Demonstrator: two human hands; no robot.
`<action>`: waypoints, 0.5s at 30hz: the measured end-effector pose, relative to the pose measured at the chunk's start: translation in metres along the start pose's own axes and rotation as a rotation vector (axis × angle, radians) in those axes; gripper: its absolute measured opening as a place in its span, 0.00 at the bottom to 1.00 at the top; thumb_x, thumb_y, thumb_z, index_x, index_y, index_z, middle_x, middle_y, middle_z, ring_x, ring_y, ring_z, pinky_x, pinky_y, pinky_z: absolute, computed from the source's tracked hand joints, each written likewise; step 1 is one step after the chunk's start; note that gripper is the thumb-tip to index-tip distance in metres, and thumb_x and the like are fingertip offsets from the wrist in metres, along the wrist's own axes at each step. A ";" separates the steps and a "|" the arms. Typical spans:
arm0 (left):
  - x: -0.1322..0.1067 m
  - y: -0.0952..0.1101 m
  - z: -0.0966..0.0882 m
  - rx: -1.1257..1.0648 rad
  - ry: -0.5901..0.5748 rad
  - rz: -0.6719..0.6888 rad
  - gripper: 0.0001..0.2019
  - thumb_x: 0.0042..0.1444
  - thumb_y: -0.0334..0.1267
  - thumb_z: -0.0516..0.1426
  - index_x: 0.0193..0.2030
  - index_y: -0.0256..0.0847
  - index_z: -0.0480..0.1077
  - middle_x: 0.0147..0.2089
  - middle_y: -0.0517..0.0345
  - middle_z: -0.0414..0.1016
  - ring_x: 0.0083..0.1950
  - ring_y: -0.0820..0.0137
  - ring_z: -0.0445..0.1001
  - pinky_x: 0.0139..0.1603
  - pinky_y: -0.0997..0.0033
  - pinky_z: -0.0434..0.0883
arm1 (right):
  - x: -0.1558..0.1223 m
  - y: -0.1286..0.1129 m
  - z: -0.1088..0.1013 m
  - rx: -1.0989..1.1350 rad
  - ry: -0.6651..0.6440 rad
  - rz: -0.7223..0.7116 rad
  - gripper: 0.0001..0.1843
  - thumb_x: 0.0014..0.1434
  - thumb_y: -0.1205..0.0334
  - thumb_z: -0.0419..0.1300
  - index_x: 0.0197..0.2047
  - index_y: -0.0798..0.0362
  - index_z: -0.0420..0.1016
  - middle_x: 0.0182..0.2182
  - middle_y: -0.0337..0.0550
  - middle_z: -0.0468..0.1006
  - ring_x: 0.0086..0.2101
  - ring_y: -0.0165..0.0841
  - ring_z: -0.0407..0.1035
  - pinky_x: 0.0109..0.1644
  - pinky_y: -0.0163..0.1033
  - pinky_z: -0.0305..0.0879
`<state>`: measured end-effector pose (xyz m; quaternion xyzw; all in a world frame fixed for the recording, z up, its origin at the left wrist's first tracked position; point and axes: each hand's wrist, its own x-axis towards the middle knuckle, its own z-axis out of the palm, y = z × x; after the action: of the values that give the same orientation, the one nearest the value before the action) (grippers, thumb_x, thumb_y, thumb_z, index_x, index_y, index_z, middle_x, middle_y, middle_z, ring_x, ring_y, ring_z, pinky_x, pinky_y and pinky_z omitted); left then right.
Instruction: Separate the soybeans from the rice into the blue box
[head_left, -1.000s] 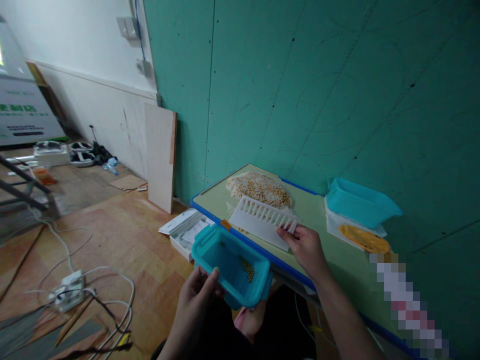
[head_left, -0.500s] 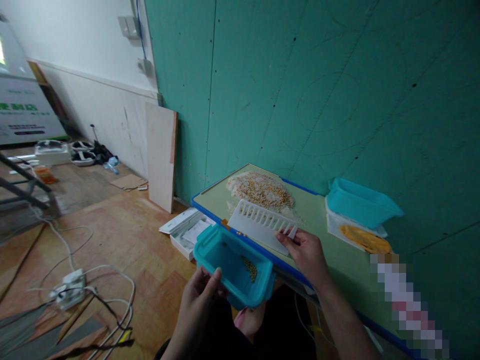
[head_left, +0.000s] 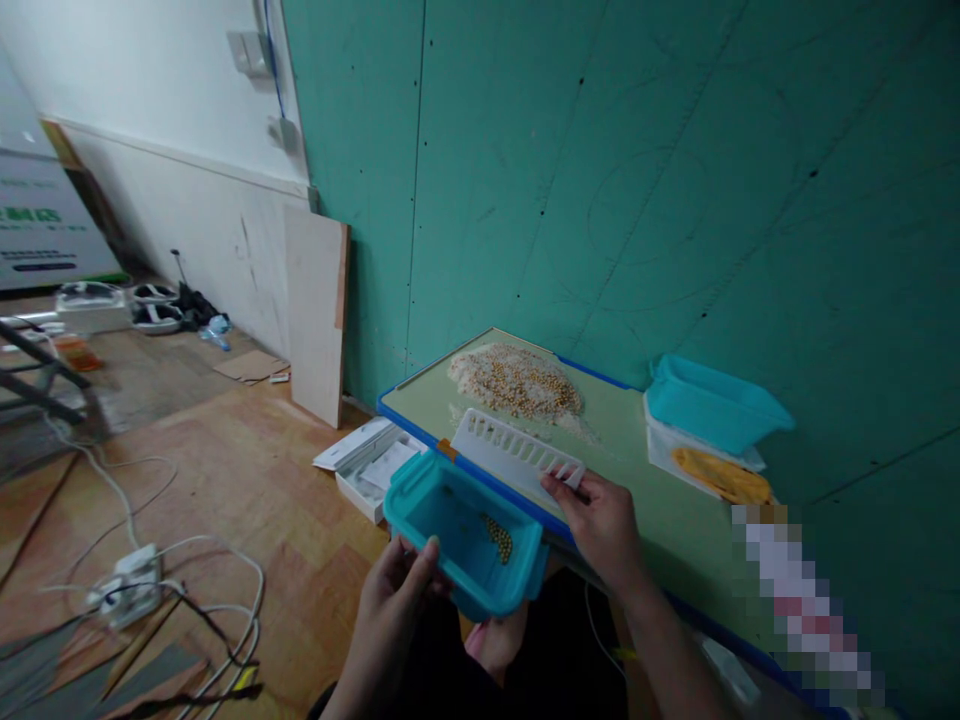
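Observation:
My left hand (head_left: 401, 595) grips the near-left rim of a teal plastic box (head_left: 442, 535), held below the table's front edge. Inside it, a small cluster of yellowish beans (head_left: 498, 540) lies toward the right. My right hand (head_left: 600, 520) pinches the right end of a white slotted plastic strip (head_left: 499, 447), which is tilted at the table edge just above the box. Beyond the strip, a pile of pale grains mixed with yellowish beans (head_left: 517, 383) spreads over the green tabletop (head_left: 619, 420).
At the table's right stands another teal box (head_left: 716, 403) on something white, beside a folded orange cloth (head_left: 721, 475). An open white carton (head_left: 367, 470) sits left of the table. A power strip (head_left: 135, 585) with tangled cables lies on the floor. A green wall (head_left: 487, 180) rises behind.
The white slotted strip has shifted slightly and lies at a different tilt. A few beans seen at the table edge by its left end no longer show. My left hand still holds the box.

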<state>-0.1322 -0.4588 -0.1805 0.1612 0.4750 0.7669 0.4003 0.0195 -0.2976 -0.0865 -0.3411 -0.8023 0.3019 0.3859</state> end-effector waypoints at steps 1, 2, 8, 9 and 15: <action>0.001 -0.001 -0.001 0.001 -0.004 0.001 0.13 0.51 0.46 0.65 0.31 0.38 0.71 0.24 0.62 0.71 0.24 0.73 0.69 0.26 0.75 0.66 | -0.001 -0.001 0.003 -0.021 0.001 -0.026 0.14 0.58 0.51 0.60 0.35 0.53 0.80 0.32 0.44 0.83 0.33 0.38 0.77 0.37 0.35 0.70; 0.001 -0.001 -0.001 0.002 -0.010 0.004 0.13 0.51 0.46 0.64 0.30 0.38 0.71 0.24 0.62 0.71 0.24 0.73 0.69 0.26 0.75 0.66 | -0.001 -0.002 0.006 -0.051 0.000 -0.055 0.14 0.59 0.52 0.59 0.36 0.52 0.80 0.32 0.44 0.83 0.33 0.37 0.77 0.37 0.35 0.70; 0.003 -0.003 -0.003 0.007 0.004 -0.007 0.14 0.50 0.47 0.65 0.30 0.38 0.71 0.23 0.62 0.71 0.24 0.73 0.68 0.26 0.76 0.66 | 0.001 -0.003 0.033 -0.265 -0.026 -0.302 0.13 0.64 0.60 0.54 0.43 0.51 0.79 0.33 0.46 0.83 0.32 0.35 0.77 0.38 0.33 0.67; 0.003 -0.003 -0.003 0.008 0.012 -0.009 0.15 0.49 0.47 0.65 0.29 0.38 0.71 0.22 0.62 0.71 0.24 0.73 0.68 0.25 0.76 0.66 | 0.004 -0.003 0.037 -0.290 -0.031 -0.333 0.12 0.64 0.62 0.54 0.43 0.51 0.79 0.32 0.45 0.83 0.31 0.34 0.77 0.37 0.33 0.66; 0.002 -0.002 -0.002 -0.029 0.014 -0.030 0.15 0.47 0.47 0.67 0.32 0.37 0.72 0.23 0.62 0.71 0.24 0.73 0.69 0.25 0.75 0.67 | 0.031 -0.004 0.055 -0.402 -0.021 -0.324 0.11 0.63 0.64 0.55 0.42 0.50 0.79 0.31 0.44 0.83 0.30 0.33 0.77 0.35 0.32 0.63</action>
<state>-0.1342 -0.4577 -0.1838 0.1431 0.4689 0.7688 0.4107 -0.0412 -0.2880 -0.0996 -0.2749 -0.8944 0.0741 0.3450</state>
